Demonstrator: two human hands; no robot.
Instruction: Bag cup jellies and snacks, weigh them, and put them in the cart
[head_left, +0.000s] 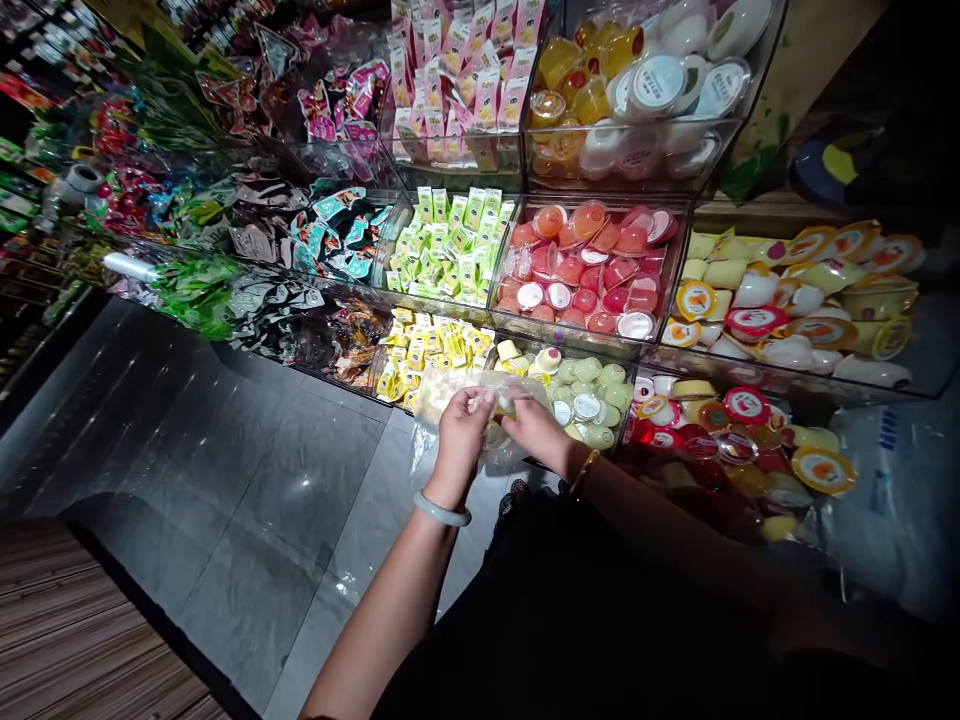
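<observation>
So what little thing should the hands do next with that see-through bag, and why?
I'd probably ease the left hand and right hand gently apart, to spread the clear plastic bag. Both are holding it, close together, and the plastic looks crumpled. I can't tell if its mouth is open, so spreading it might help show that.
</observation>
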